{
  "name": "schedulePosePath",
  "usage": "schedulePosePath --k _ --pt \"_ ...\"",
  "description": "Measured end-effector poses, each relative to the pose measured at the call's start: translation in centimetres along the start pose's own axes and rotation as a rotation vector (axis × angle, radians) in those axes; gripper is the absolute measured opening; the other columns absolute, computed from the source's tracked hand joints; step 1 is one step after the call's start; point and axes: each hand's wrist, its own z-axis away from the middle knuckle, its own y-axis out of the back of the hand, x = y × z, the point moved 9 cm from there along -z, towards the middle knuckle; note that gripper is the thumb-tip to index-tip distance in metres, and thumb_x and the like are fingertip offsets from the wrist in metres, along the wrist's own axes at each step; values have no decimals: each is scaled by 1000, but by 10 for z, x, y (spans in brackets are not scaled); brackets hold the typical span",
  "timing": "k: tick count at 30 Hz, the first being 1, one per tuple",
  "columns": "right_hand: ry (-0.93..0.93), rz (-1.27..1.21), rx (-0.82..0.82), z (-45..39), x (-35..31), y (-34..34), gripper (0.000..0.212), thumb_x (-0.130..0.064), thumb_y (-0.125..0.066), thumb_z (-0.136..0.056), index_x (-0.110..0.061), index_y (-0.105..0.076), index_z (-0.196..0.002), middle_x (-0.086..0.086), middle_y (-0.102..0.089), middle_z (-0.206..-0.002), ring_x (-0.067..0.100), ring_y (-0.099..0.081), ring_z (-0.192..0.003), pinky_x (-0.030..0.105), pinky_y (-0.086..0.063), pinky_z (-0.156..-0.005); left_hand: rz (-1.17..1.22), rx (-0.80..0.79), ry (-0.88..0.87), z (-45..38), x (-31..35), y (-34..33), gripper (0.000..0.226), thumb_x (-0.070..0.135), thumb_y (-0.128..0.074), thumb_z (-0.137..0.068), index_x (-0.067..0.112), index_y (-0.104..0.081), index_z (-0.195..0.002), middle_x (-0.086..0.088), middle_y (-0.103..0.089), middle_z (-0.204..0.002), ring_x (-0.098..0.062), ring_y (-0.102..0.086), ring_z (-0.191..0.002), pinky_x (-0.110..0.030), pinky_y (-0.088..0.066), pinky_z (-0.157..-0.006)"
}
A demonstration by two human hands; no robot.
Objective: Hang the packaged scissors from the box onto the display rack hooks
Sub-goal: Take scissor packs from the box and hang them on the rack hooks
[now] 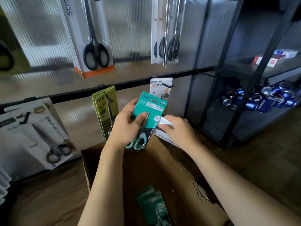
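Person's standing over the cardboard box [146, 176] w/ one teal scissors pack [147, 118] lifted out and being held up in front of the rack, so this looks like the carry-to-hook step, not the hang itself yet. Left hand [127, 126] is gripping that pack around its lower half, thumb lying across the front of the card, fingers curled behind; pack is tilting a bit to the right, its top edge sitting below the black rail [114, 88]. Right hand [175, 129] is holding what looks like a white pack [162, 126] just beside the teal one, fingers curling over it, tho it's mostly hidden so can't say exactly what it is. More teal packs [153, 207] are lying down in the box bottom, so plenty left to do. Nearest free-looking hook [167, 86] is sticking out thru a grey-white pack [160, 88] right above the teal card; yellow-green packs [105, 110] are hanging to the left. Next move, imo, is calling for raising the teal pack, lining its hang hole up w/ a hook tip and sliding it back; hole is small & blurry here, so aim is needing care.
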Motion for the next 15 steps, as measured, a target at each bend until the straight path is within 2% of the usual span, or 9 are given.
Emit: schedulePosePath --k 2,4,6,9,12,15 --pt "57 16 -16 -2 -9 -1 23 -33 -53 -94 -24 -62 -114 -2 -67 -113 14 -62 -87 27 -53 -66 -18 9 25 0 -2 3 21 16 -54 -94 18 -54 -114 4 -60 -118 -5 -63 -94 -15 -54 -62" --pt "73 32 12 -4 -12 1 21 -34 -55 -93 -22 -64 -108 0 -68 -108 14 -61 -84 28 -52 -63 13 55 44 -1 -4 9 14 16 -54 -93 14 -54 -107 6 -60 -110 -1 -62 -87 -13 -53 -58" --pt "65 49 62 -5 -12 3 23 -37 -57 -91 -21 -65 -105 0 -69 -105 12 -59 -81 25 -45 -61 37 94 48 0 -6 14 12 16 -53 -93 12 -54 -105 7 -60 -109 -2 -62 -88 -13 -52 -58" --pt "21 147 152 -4 -5 6 32 -48 -57 -88 -25 -63 -110 -4 -68 -110 16 -56 -96 28 -31 -77 79 135 48 3 -9 17 15 19 -53 -94 13 -55 -107 8 -63 -105 -4 -65 -93 -16 -55 -61" --pt "-82 146 294 3 14 15 58 -54 -64 -80 -25 -50 -128 -3 -55 -129 21 -44 -120 34 -28 -92 144 209 58 5 -15 26 12 21 -53 -94 18 -55 -105 12 -64 -102 -1 -65 -88 -16 -54 -62" --pt "-231 -110 417 14 46 18 92 -45 -78 -70 -15 -31 -143 8 -39 -144 27 -33 -133 41 -28 -106 226 287 88 6 -24 37 10 24 -53 -94 23 -56 -104 8 -66 -106 -8 -68 -93 -24 -57 -70"
